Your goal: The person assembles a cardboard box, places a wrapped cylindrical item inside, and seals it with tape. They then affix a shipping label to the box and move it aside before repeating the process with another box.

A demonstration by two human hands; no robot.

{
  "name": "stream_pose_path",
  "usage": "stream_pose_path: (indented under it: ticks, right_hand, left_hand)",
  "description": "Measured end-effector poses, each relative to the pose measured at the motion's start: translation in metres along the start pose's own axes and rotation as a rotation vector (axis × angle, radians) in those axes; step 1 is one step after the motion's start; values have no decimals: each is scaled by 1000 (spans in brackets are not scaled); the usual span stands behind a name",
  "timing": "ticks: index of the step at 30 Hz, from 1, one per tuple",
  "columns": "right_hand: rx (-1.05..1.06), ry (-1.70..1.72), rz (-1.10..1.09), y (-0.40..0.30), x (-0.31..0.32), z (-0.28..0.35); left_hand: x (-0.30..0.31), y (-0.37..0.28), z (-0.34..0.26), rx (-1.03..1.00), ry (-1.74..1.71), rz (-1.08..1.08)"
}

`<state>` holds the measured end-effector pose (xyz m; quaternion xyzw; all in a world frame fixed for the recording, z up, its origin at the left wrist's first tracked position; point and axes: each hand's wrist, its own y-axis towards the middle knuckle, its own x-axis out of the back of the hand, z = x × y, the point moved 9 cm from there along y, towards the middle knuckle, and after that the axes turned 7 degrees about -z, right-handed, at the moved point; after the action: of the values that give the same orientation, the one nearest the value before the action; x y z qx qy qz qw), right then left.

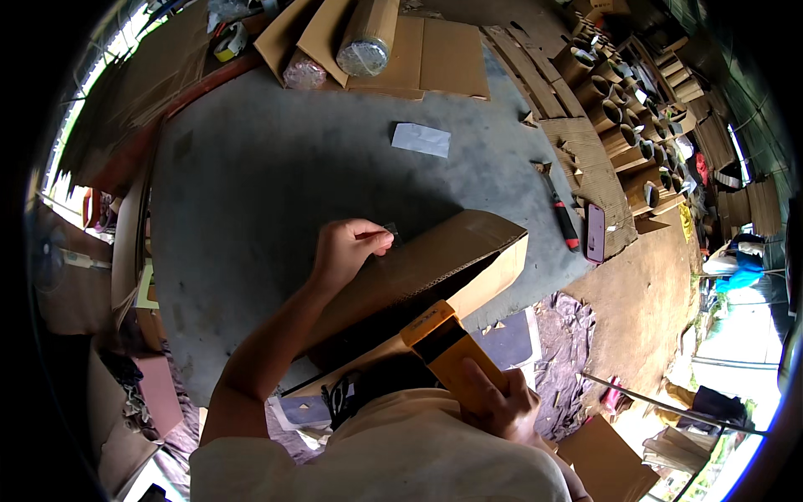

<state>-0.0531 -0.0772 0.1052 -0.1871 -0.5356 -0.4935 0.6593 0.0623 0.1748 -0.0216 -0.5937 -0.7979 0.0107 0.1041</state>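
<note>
A long, narrow cardboard box (433, 257) lies slantwise on the grey tabletop (238, 163), close to my body. Its long side facing me gapes, showing a dark inside. Over the box's far edge, my left hand (345, 251) pinches a small clear piece of film (392, 233), perhaps tape, between thumb and fingers. Around a yellow-orange hand-held tool (461, 361) with a dark recess near its head, my right hand (508, 398) is closed. That tool's head overlaps the box's near edge in the view; whether they touch, I cannot tell. Its exact kind is unclear.
Beyond the box lies a white paper slip (421, 139). A tool with a red-and-black handle (564, 219) and a pink phone (595, 233) rest at the right edge. Cardboard sheets (448, 59) and plastic-ended rolls (367, 53) occupy the far end. Several cardboard tubes (618, 138) stand rightward.
</note>
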Motion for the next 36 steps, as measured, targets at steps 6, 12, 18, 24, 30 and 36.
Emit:
stream_pose_path:
  ticks: [6,12,18,24,30,36]
  right_hand:
    - [-36,-40,89,12,-8,2]
    - [-87,-60,150,9,-12,2]
    - [-102,-98,196,6,-14,6]
    - [-108,-92,172,1,-14,1]
    - [-88,-56,157,5,-15,3]
    - [-62,-47,153,8,-11,2]
  left_hand:
    - [-6,2,30,-74,173,-16]
    - [-29,-17,62,-67,292,148]
    - [-43,-18,90,-57,440,277]
    - [-45,-13,102,-18,532,303]
    - [-72,-54,48,-35,192,768]
    - [-60,-67,31,-231,549,667]
